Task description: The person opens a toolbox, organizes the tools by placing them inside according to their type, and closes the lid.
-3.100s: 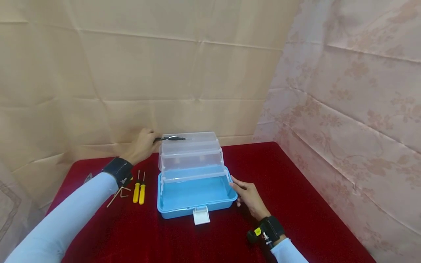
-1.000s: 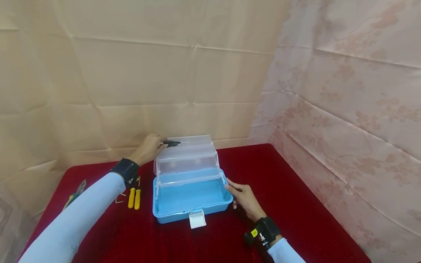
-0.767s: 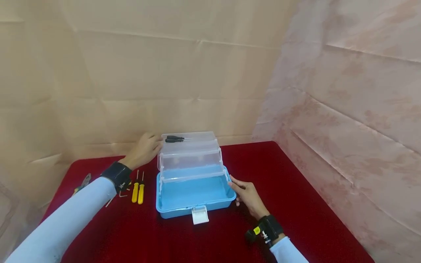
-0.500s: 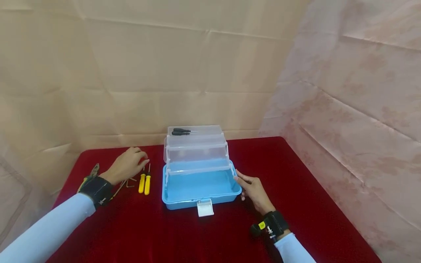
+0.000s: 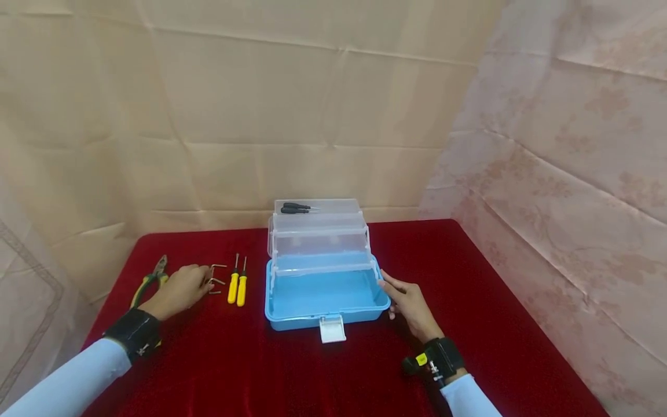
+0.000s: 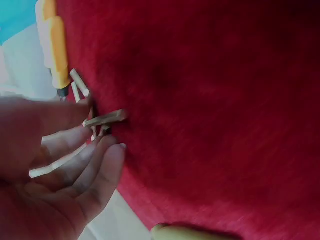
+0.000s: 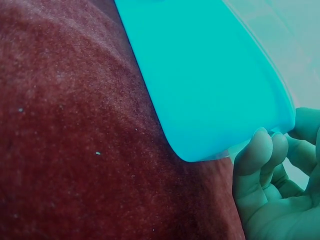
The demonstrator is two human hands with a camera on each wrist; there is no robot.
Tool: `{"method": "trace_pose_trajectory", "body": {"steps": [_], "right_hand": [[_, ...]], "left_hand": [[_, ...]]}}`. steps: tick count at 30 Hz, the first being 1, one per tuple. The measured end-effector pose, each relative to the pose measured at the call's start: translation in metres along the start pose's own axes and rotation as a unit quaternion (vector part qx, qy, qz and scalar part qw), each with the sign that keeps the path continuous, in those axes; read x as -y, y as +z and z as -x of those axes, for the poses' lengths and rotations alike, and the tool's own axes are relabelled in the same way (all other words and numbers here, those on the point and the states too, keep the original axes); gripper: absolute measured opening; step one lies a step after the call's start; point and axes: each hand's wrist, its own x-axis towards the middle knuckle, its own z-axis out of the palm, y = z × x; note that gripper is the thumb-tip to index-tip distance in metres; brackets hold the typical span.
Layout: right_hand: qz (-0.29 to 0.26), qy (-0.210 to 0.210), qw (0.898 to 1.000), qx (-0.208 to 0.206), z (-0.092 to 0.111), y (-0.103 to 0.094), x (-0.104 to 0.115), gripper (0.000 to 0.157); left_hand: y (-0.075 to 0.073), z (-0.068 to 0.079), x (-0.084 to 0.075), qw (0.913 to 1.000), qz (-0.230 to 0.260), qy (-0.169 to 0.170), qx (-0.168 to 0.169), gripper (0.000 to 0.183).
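Note:
At the left of the table, my left hand (image 5: 179, 291) is over several L-shaped hex keys (image 5: 217, 282). The left wrist view shows its thumb and fingers pinching one hex key (image 6: 106, 119); other keys lie partly hidden behind the fingers. My right hand (image 5: 411, 306) grips the right side of a blue toolbox (image 5: 302, 324), thumb at the rim; the right wrist view shows its fingertips against the blue wall (image 7: 215, 100). The lid stands open with clear tiered trays (image 5: 319, 241) raised. Two black-handled screwdrivers (image 5: 296, 211) lie in the top tray.
Two yellow-handled screwdrivers (image 5: 241, 291) lie between the hex keys and the toolbox. Pliers (image 5: 158, 271) with green and yellow handles lie at the far left, partly behind the left hand. A white latch (image 5: 332, 330) hangs at the box front. Red cloth (image 5: 292, 376) covers the table.
My left hand placed the black screwdrivers in the top tray and let go, then moved left and down to the hex keys. The right hand stays at the toolbox's right side.

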Motion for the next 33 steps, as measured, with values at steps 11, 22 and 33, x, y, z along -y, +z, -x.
{"method": "trace_pose_trajectory", "body": {"steps": [11, 22, 33], "right_hand": [[-0.009, -0.005, 1.000, -0.005, -0.002, -0.001, -0.001, 0.055], [-0.003, -0.008, 1.000, -0.004, -0.001, 0.004, -0.002, 0.054], [-0.003, 0.002, 1.000, -0.006, 0.002, 0.001, -0.003, 0.055]], "left_hand": [[0.009, 0.005, -0.006, 0.9987, 0.001, -0.050, 0.002, 0.023], [0.000, 0.014, -0.005, 0.9968, 0.035, -0.059, -0.040, 0.012], [-0.007, 0.009, -0.008, 0.9953, 0.069, -0.065, -0.020, 0.007]]}}
